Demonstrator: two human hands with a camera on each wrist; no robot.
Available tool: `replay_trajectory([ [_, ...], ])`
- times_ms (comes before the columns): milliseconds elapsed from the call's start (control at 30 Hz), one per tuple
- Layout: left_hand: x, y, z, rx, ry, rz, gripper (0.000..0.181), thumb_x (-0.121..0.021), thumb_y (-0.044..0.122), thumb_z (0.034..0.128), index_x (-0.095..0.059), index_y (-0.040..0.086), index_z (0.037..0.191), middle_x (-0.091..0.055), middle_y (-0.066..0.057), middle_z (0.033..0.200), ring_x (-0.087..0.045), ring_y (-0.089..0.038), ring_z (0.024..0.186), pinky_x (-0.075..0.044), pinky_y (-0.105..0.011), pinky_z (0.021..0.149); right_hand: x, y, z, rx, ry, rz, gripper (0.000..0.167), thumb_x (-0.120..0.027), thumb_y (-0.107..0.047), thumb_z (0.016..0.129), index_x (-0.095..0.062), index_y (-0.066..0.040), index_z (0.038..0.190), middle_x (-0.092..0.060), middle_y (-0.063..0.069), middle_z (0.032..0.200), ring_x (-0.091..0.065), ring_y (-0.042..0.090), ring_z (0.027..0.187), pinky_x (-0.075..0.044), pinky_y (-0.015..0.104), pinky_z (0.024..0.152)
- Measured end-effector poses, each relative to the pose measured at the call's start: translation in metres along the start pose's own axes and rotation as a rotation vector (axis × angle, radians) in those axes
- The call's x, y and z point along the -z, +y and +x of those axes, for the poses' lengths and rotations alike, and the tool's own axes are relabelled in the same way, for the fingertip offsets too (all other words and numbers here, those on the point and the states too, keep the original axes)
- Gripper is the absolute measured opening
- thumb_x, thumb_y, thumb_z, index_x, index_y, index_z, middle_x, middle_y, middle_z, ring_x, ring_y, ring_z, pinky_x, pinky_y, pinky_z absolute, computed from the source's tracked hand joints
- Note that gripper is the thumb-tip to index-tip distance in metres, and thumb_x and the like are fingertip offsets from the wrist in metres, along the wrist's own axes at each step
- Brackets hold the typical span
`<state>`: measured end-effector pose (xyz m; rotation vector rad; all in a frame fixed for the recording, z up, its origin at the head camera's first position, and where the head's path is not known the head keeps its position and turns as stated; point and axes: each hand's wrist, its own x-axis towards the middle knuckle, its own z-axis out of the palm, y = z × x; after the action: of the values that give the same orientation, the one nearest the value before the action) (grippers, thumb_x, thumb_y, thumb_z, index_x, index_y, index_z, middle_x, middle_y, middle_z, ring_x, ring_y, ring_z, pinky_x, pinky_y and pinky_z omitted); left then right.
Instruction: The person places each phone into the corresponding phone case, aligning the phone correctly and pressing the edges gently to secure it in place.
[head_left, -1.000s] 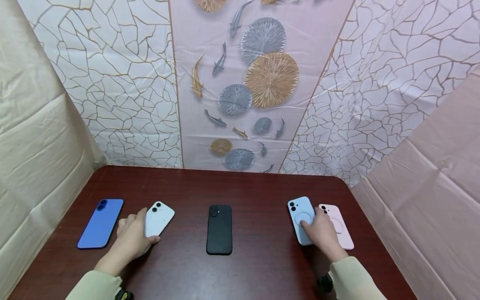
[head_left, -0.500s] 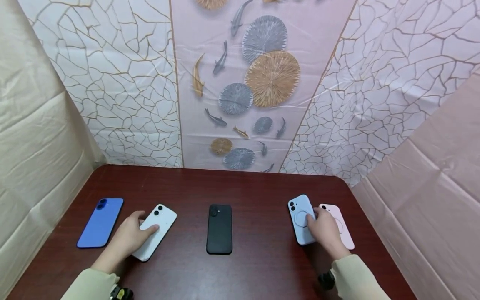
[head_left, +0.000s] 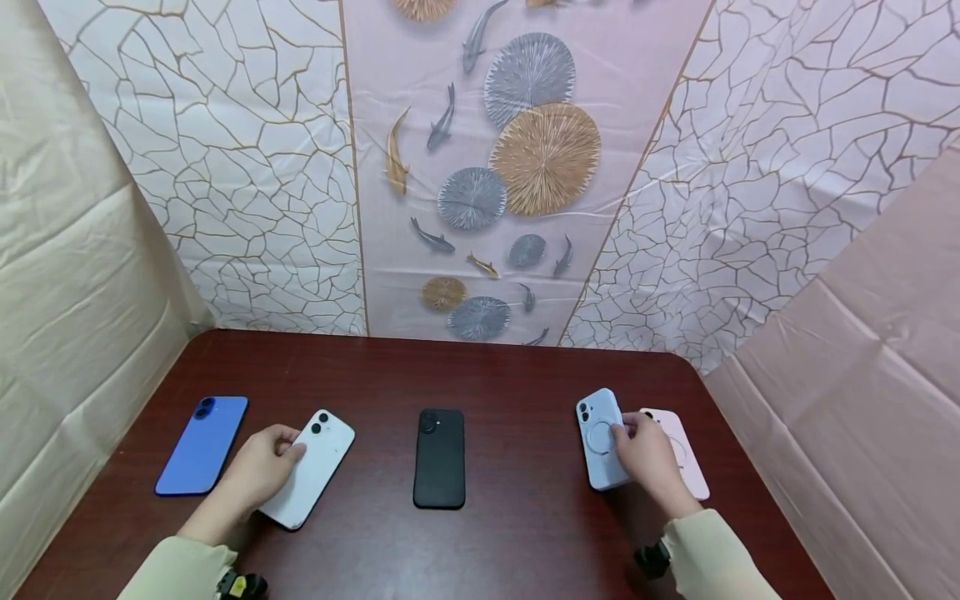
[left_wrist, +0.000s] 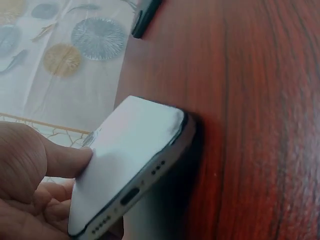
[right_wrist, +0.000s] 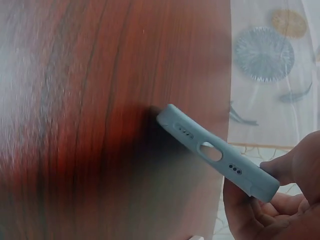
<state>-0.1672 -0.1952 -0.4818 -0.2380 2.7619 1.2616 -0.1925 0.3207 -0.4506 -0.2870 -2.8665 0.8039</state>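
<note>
In the head view my left hand point(head_left: 262, 468) pinches the left long edge of a white phone point(head_left: 315, 467), thumb on its back. The left wrist view shows that phone point(left_wrist: 130, 135) tilted, its port end facing the camera, with the hand point(left_wrist: 35, 180) at its side. My right hand point(head_left: 651, 454) holds a light blue phone point(head_left: 598, 433) by its right edge. In the right wrist view its cased port end point(right_wrist: 215, 152) is tilted above the table, fingers point(right_wrist: 240, 210) beneath it. A pink phone point(head_left: 690, 467) lies partly behind the right hand.
A blue phone point(head_left: 201, 450) lies at the left of the dark red table point(head_left: 517, 533), and a black phone point(head_left: 439, 458) near its middle. Patterned cloth point(head_left: 480, 167) hangs behind the table, with plain cloth at both sides.
The white phone has shifted slightly toward me and right; the left thumb moved from its lower edge onto its back. The light blue phone tilts a little more, and the right thumb moved to its right edge.
</note>
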Motion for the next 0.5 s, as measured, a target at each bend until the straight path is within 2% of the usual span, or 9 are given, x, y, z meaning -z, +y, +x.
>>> replay_trajectory([
  [200, -0.006, 0.006, -0.004, 0.051, -0.061, -0.149, 0.034, -0.053, 0.018, 0.0999, -0.049, -0.008, 0.123, -0.060, -0.021, 0.106, -0.058, -0.027, 0.091, -0.051, -0.036, 0.068, -0.010, -0.012, -0.004, 0.007, -0.018, 0.091, 0.033, -0.057, -0.016, 0.097, -0.059, 0.007, 0.119, -0.064, 0.016, 0.095, -0.059, 0.026, 0.085, -0.048, 0.038, 0.070],
  [367, -0.017, 0.018, -0.005, 0.076, -0.110, -0.342, 0.039, -0.051, 0.017, 0.1012, -0.044, -0.009, 0.129, -0.061, -0.023, 0.111, -0.061, -0.023, 0.088, -0.053, -0.037, 0.067, -0.027, -0.030, -0.012, 0.001, -0.052, 0.245, 0.031, -0.058, -0.016, 0.097, -0.061, 0.004, 0.119, -0.066, 0.015, 0.097, -0.062, 0.023, 0.085, -0.051, 0.032, 0.069],
  [500, -0.029, 0.029, -0.006, 0.085, -0.129, -0.430, 0.037, -0.048, 0.014, 0.1018, -0.045, -0.006, 0.132, -0.061, -0.019, 0.113, -0.062, -0.022, 0.091, -0.054, -0.036, 0.072, -0.042, -0.050, -0.021, 0.000, -0.072, 0.361, 0.026, -0.061, -0.013, 0.095, -0.063, 0.004, 0.115, -0.065, 0.012, 0.092, -0.062, 0.019, 0.082, -0.051, 0.028, 0.067],
])
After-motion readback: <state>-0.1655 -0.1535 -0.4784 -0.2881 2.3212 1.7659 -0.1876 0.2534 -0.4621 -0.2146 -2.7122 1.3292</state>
